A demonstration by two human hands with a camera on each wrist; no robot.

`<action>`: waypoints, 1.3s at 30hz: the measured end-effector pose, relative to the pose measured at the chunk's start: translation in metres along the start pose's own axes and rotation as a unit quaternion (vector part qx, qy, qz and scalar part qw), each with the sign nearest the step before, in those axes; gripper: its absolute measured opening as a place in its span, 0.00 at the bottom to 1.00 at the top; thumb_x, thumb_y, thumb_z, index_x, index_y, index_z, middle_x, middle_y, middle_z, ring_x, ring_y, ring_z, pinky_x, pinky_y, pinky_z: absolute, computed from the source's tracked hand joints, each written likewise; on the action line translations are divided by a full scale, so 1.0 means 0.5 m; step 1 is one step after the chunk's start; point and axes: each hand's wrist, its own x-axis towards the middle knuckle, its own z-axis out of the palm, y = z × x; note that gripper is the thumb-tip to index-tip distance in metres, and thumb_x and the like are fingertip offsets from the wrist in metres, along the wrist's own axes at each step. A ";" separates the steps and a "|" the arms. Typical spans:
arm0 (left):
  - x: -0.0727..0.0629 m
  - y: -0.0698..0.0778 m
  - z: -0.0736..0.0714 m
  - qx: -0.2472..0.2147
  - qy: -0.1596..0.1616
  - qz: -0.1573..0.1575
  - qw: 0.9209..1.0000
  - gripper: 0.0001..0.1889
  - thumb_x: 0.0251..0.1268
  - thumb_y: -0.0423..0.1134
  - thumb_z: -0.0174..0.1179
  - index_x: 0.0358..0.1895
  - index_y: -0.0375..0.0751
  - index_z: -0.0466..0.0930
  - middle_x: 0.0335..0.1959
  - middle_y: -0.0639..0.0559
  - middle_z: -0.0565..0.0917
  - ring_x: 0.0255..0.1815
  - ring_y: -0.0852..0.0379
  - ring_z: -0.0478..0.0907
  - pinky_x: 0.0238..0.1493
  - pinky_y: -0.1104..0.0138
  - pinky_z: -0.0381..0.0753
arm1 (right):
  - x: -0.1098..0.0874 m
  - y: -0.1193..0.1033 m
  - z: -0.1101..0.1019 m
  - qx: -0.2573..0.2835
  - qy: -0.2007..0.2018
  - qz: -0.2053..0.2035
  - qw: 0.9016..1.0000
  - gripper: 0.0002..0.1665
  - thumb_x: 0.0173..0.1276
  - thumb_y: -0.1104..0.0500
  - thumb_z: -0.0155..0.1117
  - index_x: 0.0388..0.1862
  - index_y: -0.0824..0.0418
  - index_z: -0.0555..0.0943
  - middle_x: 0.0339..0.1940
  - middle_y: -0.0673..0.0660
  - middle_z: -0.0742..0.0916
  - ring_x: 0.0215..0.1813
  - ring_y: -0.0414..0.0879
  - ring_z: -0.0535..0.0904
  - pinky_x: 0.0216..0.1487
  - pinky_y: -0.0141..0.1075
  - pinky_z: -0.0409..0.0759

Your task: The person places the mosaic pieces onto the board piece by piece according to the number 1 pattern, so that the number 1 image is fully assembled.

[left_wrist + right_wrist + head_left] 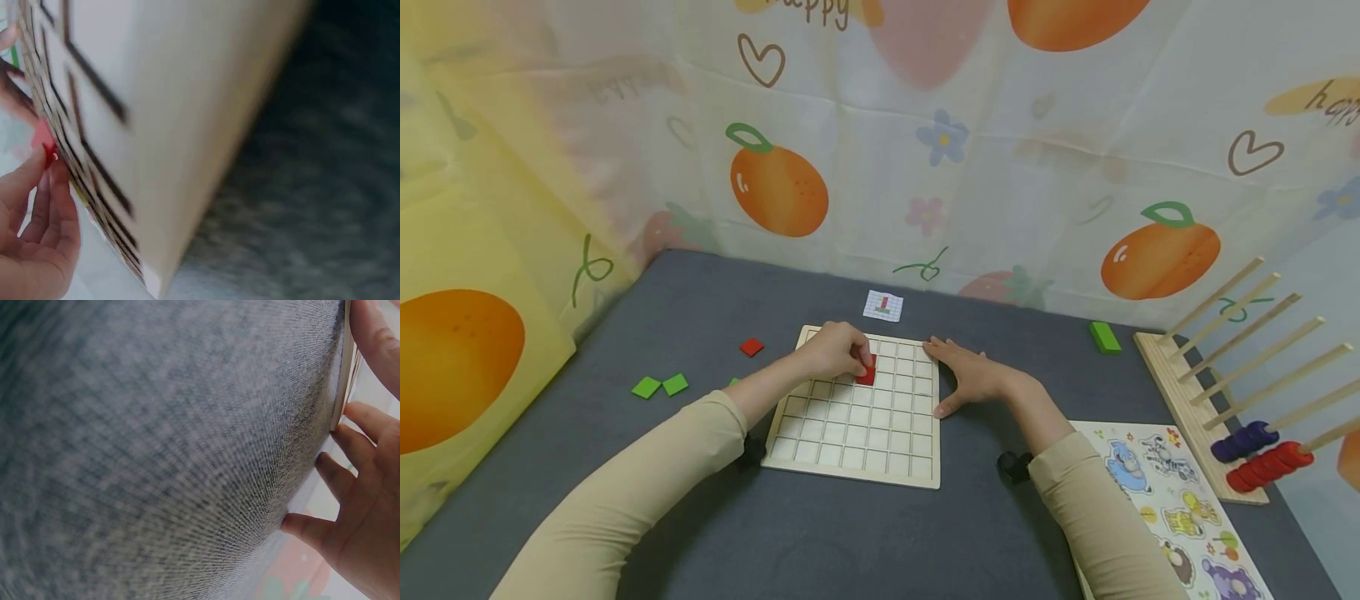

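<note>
A pale wooden grid board with square cells lies on the dark table. My left hand is over its upper part and pinches a red square tile between thumb and fingers. In the left wrist view the red tile shows at the fingertips, by the board's surface. My right hand is spread at the board's right edge, fingers extended, touching its upper right corner. The right wrist view shows the right hand's fingertips on the cloth and at the board's edge.
Left of the board lie a red tile and green tiles, one partly hidden by the left arm. Behind it is a small pattern card. To the right are a green block, a peg rack with rings and an animal picture board.
</note>
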 end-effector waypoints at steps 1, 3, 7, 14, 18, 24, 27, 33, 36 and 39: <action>0.000 -0.002 0.001 0.005 0.003 0.002 1.000 0.04 0.53 0.30 0.71 0.27 0.43 0.86 0.26 0.52 0.88 0.27 0.64 0.77 0.34 0.73 0.73 | 0.000 0.000 0.000 0.000 0.000 -0.001 1.000 0.68 0.53 0.43 0.77 0.82 0.55 0.44 0.84 0.60 0.46 0.84 0.63 0.36 0.72 0.75 0.36; 0.000 -0.004 0.003 0.011 0.005 0.004 1.000 0.04 0.53 0.31 0.72 0.27 0.43 0.86 0.26 0.52 0.88 0.27 0.64 0.78 0.34 0.73 0.73 | -0.001 0.000 0.000 0.000 0.001 -0.003 1.000 0.68 0.53 0.44 0.77 0.82 0.56 0.44 0.84 0.60 0.46 0.84 0.63 0.36 0.72 0.75 0.36; -0.001 -0.007 0.005 0.012 0.005 0.005 1.000 0.03 0.53 0.32 0.72 0.28 0.43 0.87 0.27 0.52 0.89 0.28 0.64 0.79 0.34 0.73 0.74 | -0.003 0.000 0.000 0.001 0.000 -0.005 1.000 0.68 0.54 0.44 0.77 0.82 0.56 0.44 0.84 0.61 0.46 0.84 0.63 0.36 0.72 0.75 0.36; -0.004 -0.007 0.003 0.029 0.006 0.007 1.000 0.02 0.53 0.32 0.71 0.30 0.43 0.89 0.27 0.53 0.89 0.30 0.63 0.81 0.38 0.71 0.76 | -0.002 -0.001 0.001 0.005 -0.001 -0.005 1.000 0.68 0.54 0.44 0.77 0.82 0.56 0.44 0.84 0.61 0.45 0.84 0.63 0.35 0.72 0.75 0.35; -0.005 -0.005 0.002 0.047 0.008 0.014 0.999 0.02 0.53 0.33 0.71 0.30 0.43 0.90 0.27 0.54 0.90 0.31 0.63 0.81 0.43 0.69 0.75 | -0.001 0.000 0.001 0.005 0.001 -0.004 1.000 0.68 0.54 0.44 0.77 0.82 0.56 0.44 0.84 0.61 0.45 0.84 0.63 0.35 0.72 0.75 0.35; -0.005 -0.002 0.004 0.063 0.001 0.018 0.998 0.02 0.54 0.34 0.72 0.30 0.41 0.90 0.28 0.54 0.90 0.30 0.62 0.80 0.46 0.64 0.76 | 0.000 0.001 0.001 0.004 0.001 -0.004 1.000 0.68 0.54 0.44 0.77 0.82 0.55 0.44 0.84 0.60 0.46 0.84 0.63 0.35 0.72 0.75 0.36; -0.005 0.000 0.004 0.068 0.005 0.020 0.997 0.01 0.54 0.35 0.72 0.28 0.43 0.89 0.27 0.55 0.89 0.29 0.62 0.79 0.48 0.60 0.77 | 0.000 0.001 0.000 0.004 0.002 -0.004 1.000 0.68 0.53 0.44 0.77 0.82 0.55 0.44 0.84 0.60 0.46 0.84 0.63 0.35 0.72 0.75 0.36; -0.005 0.003 0.001 0.072 0.007 0.034 0.997 0.05 0.51 0.33 0.73 0.26 0.45 0.86 0.24 0.55 0.87 0.27 0.64 0.78 0.36 0.69 0.75 | 0.000 0.003 -0.001 0.004 0.002 -0.003 1.000 0.68 0.53 0.44 0.77 0.82 0.55 0.44 0.84 0.60 0.45 0.84 0.63 0.35 0.72 0.74 0.36; -0.008 0.002 -0.003 0.068 0.006 0.039 0.997 0.05 0.51 0.34 0.74 0.28 0.45 0.86 0.23 0.55 0.85 0.26 0.64 0.76 0.34 0.72 0.73 | -0.001 0.003 -0.001 0.005 0.002 -0.005 1.000 0.68 0.53 0.44 0.77 0.82 0.55 0.44 0.84 0.60 0.45 0.84 0.63 0.35 0.72 0.74 0.36; -0.013 -0.001 -0.012 0.046 0.007 0.037 0.998 0.04 0.52 0.33 0.72 0.29 0.43 0.87 0.22 0.54 0.84 0.24 0.64 0.76 0.32 0.71 0.72 | -0.001 0.004 0.000 0.006 0.000 -0.009 1.000 0.68 0.54 0.44 0.77 0.82 0.56 0.44 0.84 0.61 0.45 0.84 0.64 0.35 0.72 0.75 0.35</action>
